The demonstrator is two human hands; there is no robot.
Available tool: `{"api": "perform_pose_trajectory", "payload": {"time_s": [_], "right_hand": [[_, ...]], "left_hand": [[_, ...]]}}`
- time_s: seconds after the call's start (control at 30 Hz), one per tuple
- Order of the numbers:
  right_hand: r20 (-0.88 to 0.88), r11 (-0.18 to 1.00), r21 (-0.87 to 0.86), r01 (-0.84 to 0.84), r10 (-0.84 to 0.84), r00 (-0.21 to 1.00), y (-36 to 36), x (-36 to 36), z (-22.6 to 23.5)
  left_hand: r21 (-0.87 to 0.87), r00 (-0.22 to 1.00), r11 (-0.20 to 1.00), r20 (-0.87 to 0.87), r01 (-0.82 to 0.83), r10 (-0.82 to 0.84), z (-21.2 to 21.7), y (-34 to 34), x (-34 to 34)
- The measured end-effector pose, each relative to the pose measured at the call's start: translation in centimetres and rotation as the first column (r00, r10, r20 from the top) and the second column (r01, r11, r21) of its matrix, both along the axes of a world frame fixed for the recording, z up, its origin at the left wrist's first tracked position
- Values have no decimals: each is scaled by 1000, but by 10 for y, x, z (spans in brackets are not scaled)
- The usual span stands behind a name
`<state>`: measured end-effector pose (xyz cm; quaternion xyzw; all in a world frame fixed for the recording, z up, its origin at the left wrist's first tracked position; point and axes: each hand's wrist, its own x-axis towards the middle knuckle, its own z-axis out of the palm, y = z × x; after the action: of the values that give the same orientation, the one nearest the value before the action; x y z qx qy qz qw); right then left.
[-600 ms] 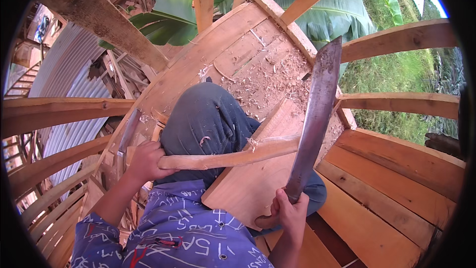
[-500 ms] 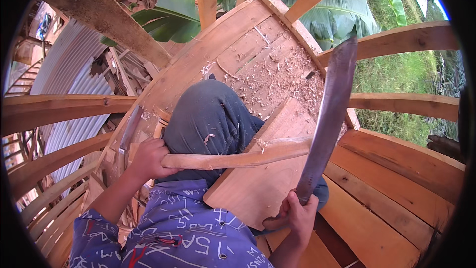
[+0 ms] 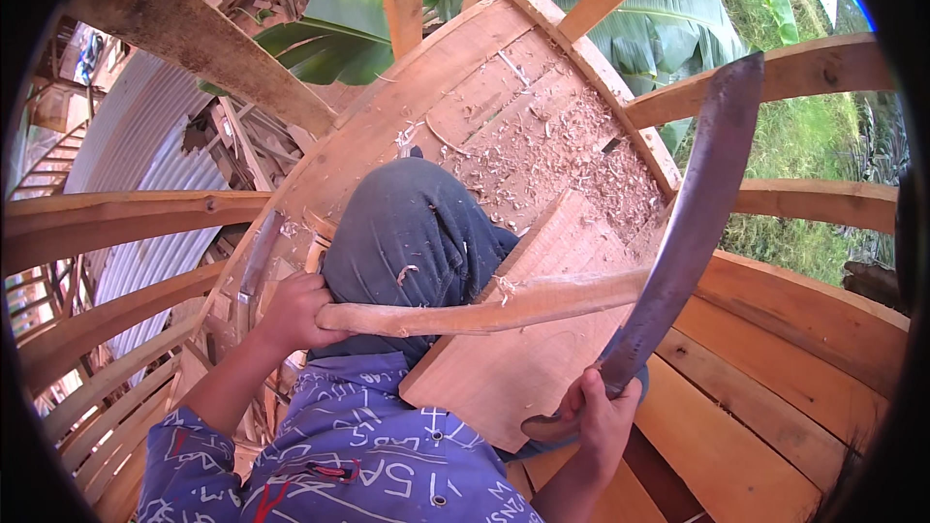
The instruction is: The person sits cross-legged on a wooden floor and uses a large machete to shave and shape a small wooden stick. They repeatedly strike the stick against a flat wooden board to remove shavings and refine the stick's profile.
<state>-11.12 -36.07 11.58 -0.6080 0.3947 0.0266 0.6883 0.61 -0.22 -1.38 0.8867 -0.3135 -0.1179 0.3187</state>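
My left hand (image 3: 294, 312) is closed round the near end of a pale, slightly curved wooden stick (image 3: 475, 318). The stick runs to the right across my bent leg and over a flat wooden board (image 3: 518, 368) that lies slanted beside the knee. My right hand (image 3: 603, 416) grips the handle of a machete (image 3: 693, 203), whose broad dark blade points up and away. The blade crosses in front of the stick's far end and hides it; whether the two touch I cannot tell. A small curl of shaving clings to the stick near its middle.
Wood shavings (image 3: 572, 150) litter the plank floor (image 3: 387, 111) ahead. A second long blade (image 3: 260, 257) lies to the left of my knee. Wooden railing slats (image 3: 814, 203) surround me, with banana leaves (image 3: 659, 24) beyond and corrugated metal sheets (image 3: 155, 184) at the left.
The machete and my right hand have moved to the right, toward the stick's far end, uncovering more of the stick. My left hand keeps its hold in nearly the same place.
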Motion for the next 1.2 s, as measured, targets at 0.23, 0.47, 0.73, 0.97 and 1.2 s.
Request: {"api": "perform_pose_trajectory", "payload": {"time_s": [0.23, 0.47, 0.73, 0.97, 1.2], "right_hand": [[-155, 972, -64, -225, 213, 965, 4, -6, -12], [-11, 993, -96, -64, 63, 998, 5, 9, 1], [-61, 991, -35, -127, 124, 990, 6, 3, -4], [-101, 986, 14, -164, 164, 981, 19, 10, -9], [-66, 985, 29, -172, 174, 982, 15, 9, -2]], "left_hand": [[73, 1000, 997, -11, -25, 25, 14, -3, 2], [-36, 999, 998, 8, -52, 52, 3, -4, -3], [45, 998, 998, -34, -44, 46, 9, -3, -1], [69, 996, 994, -32, -84, 86, 14, -8, -2], [30, 996, 997, -39, -75, 76, 10, -8, -1]]}}
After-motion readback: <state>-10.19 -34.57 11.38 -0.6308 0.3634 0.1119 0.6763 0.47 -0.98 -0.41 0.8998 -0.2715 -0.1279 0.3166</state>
